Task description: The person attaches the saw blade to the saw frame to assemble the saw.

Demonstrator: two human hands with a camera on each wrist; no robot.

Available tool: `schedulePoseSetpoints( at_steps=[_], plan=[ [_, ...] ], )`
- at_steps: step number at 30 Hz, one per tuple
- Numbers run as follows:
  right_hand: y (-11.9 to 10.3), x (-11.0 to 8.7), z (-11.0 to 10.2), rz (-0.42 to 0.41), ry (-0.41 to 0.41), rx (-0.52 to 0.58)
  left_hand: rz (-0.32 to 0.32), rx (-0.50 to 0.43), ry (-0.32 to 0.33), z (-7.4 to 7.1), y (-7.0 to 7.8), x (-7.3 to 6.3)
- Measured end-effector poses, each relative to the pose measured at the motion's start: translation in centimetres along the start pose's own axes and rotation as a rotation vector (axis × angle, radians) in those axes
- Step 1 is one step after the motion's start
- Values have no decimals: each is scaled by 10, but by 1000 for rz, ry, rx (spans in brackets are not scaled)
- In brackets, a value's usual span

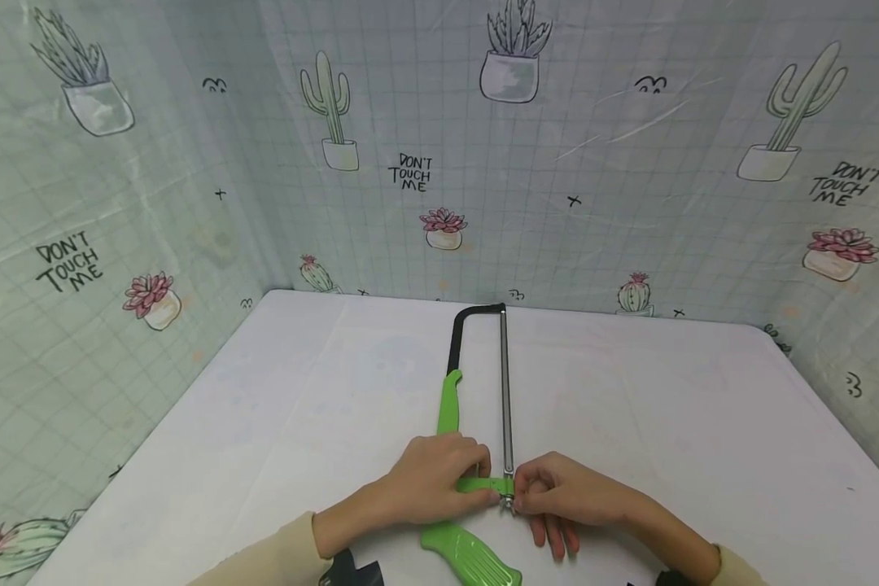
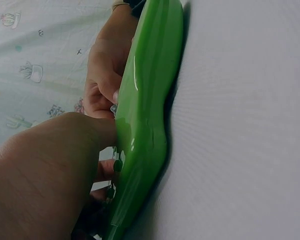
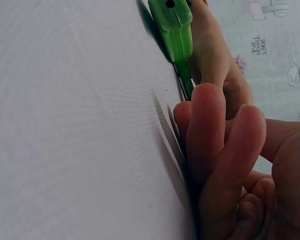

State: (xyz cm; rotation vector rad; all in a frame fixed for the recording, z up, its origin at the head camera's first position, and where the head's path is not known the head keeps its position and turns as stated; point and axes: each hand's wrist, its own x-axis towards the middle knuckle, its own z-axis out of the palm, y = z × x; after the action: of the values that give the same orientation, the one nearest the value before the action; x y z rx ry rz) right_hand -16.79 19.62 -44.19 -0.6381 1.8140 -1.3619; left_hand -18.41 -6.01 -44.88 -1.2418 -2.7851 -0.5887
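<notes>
A hacksaw with a green handle (image 1: pixel 470 560), black front frame (image 1: pixel 456 342) and grey blade (image 1: pixel 505 391) lies flat on the white table, its front end pointing away from me. My left hand (image 1: pixel 435 480) grips the green frame, with thumb and fingers about the short crossbar (image 1: pixel 483 484). At the crossbar's right end, by the blade's near end, sits a small metal wing nut (image 1: pixel 507 503). Thumb and index finger of my right hand (image 1: pixel 567 495) pinch at this nut; its other fingers (image 3: pixel 206 130) extend down close to the tabletop. In the left wrist view the handle partly hides the right fingertips.
The white tabletop (image 1: pixel 300 423) reaches back to a hanging cloth (image 1: pixel 557 244) printed with cacti and lettering, which also runs along both sides. A black piece (image 1: pixel 359 572) shows beside the left wrist at the near edge.
</notes>
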Motion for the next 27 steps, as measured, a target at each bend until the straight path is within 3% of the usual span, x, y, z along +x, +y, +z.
schedulePoseSetpoints(
  at_steps=[27],
  plan=[
    [2, 2, -1, 8, -4, -11, -3, 11, -2, 1, -1, 0]
  ],
)
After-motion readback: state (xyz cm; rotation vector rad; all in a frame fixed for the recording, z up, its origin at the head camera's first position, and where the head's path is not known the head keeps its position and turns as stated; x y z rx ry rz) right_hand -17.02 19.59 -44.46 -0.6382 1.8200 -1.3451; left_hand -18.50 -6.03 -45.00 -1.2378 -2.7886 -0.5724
